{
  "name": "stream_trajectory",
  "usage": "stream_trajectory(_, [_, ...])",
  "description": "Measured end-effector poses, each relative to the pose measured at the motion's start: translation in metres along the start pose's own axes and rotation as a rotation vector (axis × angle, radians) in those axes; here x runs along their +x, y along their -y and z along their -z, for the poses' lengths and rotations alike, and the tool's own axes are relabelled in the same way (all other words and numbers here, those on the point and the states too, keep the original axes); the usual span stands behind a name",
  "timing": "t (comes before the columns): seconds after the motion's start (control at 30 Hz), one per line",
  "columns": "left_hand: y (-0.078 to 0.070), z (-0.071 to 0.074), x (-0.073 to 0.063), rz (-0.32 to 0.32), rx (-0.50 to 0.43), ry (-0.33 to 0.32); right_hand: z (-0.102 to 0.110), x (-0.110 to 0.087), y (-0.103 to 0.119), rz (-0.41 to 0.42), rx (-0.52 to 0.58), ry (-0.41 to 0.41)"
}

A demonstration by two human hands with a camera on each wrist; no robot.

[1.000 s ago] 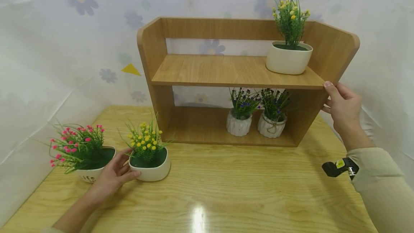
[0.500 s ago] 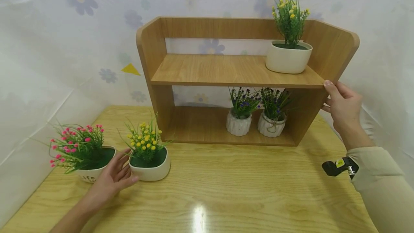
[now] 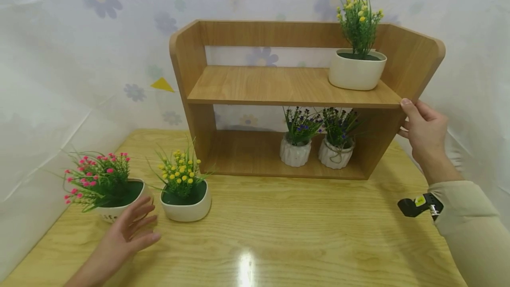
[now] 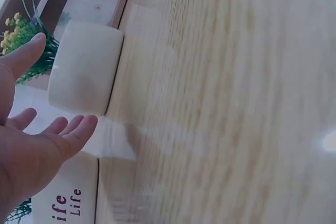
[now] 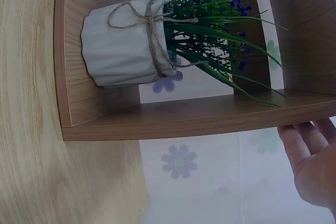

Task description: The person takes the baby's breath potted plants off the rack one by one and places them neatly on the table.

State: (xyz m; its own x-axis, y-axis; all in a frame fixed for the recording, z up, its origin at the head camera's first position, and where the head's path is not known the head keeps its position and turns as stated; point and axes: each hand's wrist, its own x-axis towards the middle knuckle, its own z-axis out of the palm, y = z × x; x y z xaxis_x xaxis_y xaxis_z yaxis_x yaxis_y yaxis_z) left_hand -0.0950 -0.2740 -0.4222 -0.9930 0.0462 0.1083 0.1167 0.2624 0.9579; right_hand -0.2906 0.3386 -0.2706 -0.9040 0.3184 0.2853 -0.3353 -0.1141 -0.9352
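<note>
My left hand (image 3: 124,235) hovers with fingers spread in front of two potted plants, apart from the yellow-flowered pot (image 3: 186,207). Left of that pot stands a pink-flowered pot (image 3: 119,196) with lettering, partly covered by the hand in the head view. At the other side, my right hand (image 3: 428,134) grips the side panel of a two-tier wooden shelf (image 3: 255,85), its thumb on the front edge and its fingers on the outer face. On the upper tier, a white oval pot with yellow flowers (image 3: 357,72) stands at the right.
Two small white ribbed pots with purple flowers stand on the lower tier: a left one (image 3: 295,152) and a twine-tied one (image 3: 336,153). The light wood table (image 3: 279,234) extends in front of the shelf. A flower-printed cloth (image 3: 131,25) hangs behind.
My left hand has let go of the yellow-flowered pot and drawn back toward the lower left, fingers spreading. The right hand keeps its hold on the shelf.
</note>
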Motion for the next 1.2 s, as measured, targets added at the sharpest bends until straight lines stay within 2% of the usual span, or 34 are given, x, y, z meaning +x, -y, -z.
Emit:
stream_trajectory(0.07, [-0.001, -0.001, -0.003, 0.003, 0.023, -0.015, 0.000, 0.000, 0.001, 0.001, -0.001, 0.001])
stream_trajectory(0.17, [-0.003, -0.003, -0.007, -0.045, 0.013, -0.004, 0.001, 0.000, 0.002, 0.001, -0.008, 0.000])
stream_trajectory(0.3, [-0.008, -0.008, -0.010, -0.121, -0.037, 0.062, 0.002, 0.000, 0.001, 0.004, -0.014, 0.001])
stream_trajectory(0.53, [-0.021, -0.024, -0.008, -0.144, -0.116, 0.180, 0.002, 0.000, 0.002, 0.002, -0.027, -0.009])
stream_trajectory(0.7, [-0.026, -0.041, -0.002, -0.209, -0.219, 0.260, 0.002, 0.000, 0.003, -0.007, -0.029, -0.018])
stream_trajectory(0.8, [-0.031, -0.051, 0.002, -0.238, -0.240, 0.280, 0.001, 0.000, 0.003, -0.012, -0.021, -0.023])
stream_trajectory(1.03, [-0.050, -0.072, 0.015, -0.145, -0.242, 0.303, -0.001, -0.001, 0.002, -0.022, -0.019, -0.038])
stream_trajectory(1.2, [-0.059, -0.084, 0.027, -0.127, -0.243, 0.341, -0.003, -0.002, 0.002, -0.009, -0.008, -0.033])
